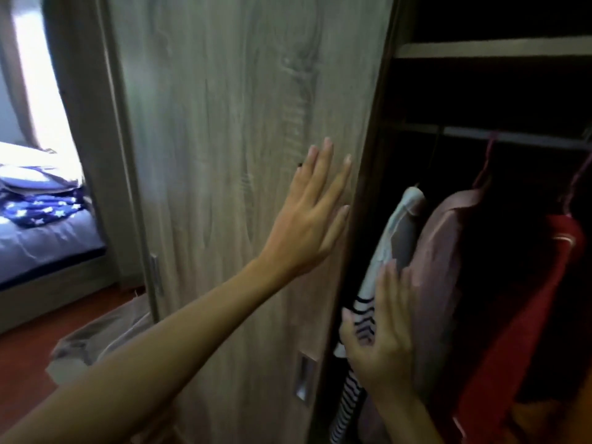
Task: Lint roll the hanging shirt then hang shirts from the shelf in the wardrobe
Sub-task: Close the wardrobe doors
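At the wardrobe door, pressing flat left hand, reaching open right hand toward hanging shirts; lint rolling not begun.

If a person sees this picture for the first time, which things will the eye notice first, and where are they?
First comes the left hand, fingers straight, flat against the pale wooden wardrobe door in the middle. Then the right hand, low right of centre, at the hanging clothes in the dark wardrobe: a striped shirt, a pink garment and a red one. At far left a bed lies in bright light.

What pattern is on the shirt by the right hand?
Black and white stripes on the striped shirt, seen from the head camera.
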A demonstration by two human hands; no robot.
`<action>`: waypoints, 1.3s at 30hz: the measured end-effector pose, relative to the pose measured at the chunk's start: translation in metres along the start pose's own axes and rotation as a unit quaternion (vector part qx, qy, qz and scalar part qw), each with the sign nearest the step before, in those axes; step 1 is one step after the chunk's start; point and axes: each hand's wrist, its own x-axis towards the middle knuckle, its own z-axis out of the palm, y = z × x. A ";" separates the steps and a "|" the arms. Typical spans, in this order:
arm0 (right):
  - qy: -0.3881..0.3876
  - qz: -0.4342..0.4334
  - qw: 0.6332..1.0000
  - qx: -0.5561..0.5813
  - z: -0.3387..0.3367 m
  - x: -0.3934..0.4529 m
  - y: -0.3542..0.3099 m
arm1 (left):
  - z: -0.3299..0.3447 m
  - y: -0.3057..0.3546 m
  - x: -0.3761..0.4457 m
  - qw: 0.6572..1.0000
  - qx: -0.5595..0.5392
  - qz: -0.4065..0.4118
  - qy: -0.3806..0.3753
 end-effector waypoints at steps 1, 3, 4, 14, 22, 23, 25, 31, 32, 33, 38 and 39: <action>0.013 -0.033 0.999 -0.020 0.014 -0.003 -0.012 | -0.005 -0.018 0.002 1.000 0.007 0.020 -0.013; 0.010 -0.053 0.998 -0.041 0.042 0.010 -0.038 | -0.009 -0.056 0.011 0.999 0.016 0.021 -0.027; 0.003 -0.047 0.997 -0.066 0.056 0.018 -0.050 | -0.008 -0.074 0.012 0.999 0.017 0.019 -0.030; -0.002 -0.038 0.956 -0.290 0.121 0.056 -0.052 | 0.025 -0.158 0.021 0.992 0.093 0.082 0.015; 0.012 -0.045 0.930 -0.364 0.122 0.058 -0.042 | 0.038 -0.149 0.021 0.992 0.075 0.079 0.071; 0.014 -0.045 0.929 -0.367 0.121 0.057 -0.040 | 0.039 -0.146 0.021 0.991 0.076 0.079 0.071; 0.022 -0.047 0.926 -0.373 0.116 0.056 -0.036 | 0.041 -0.140 0.022 0.991 0.077 0.082 0.073; 0.057 -0.065 0.909 -0.408 0.097 0.051 -0.019 | 0.044 -0.114 0.021 0.991 0.068 0.089 0.074; 0.060 -0.067 0.908 -0.410 0.093 0.050 -0.016 | 0.044 -0.109 0.022 0.991 0.067 0.091 0.074; 0.064 -0.068 0.907 -0.411 0.088 0.050 -0.013 | 0.045 -0.105 0.023 0.991 0.066 0.094 0.075; 0.070 -0.061 0.903 -0.419 0.062 0.045 0.003 | 0.050 -0.075 0.027 0.988 0.047 0.111 0.093; 0.072 -0.062 0.902 -0.421 0.055 0.044 0.007 | 0.049 -0.069 0.029 0.987 0.041 0.118 0.103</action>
